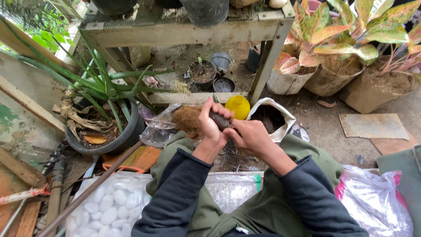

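My left hand (pixel 211 125) and my right hand (pixel 250 136) meet in front of me, both closed around a small dark rounded object (pixel 219 120), perhaps a small pot or clump of soil; most of it is hidden by the fingers. Just beyond the hands lies a heap of brown coconut fibre (pixel 187 119) in a clear plastic bag (pixel 158 127). A yellow rounded bottle (pixel 237 106) stands behind the hands, beside an open white sack of dark soil (pixel 274 116). My knees in green trousers (pixel 307 153) frame the hands.
A large black pot with a spiky green plant (pixel 107 114) sits at left. A wooden bench (pixel 184 30) stands ahead, small black pots (pixel 202 72) beneath it. Potted plants with pink-green leaves (pixel 346 30) stand at right. A bag of white pebbles (pixel 109 210) lies near left.
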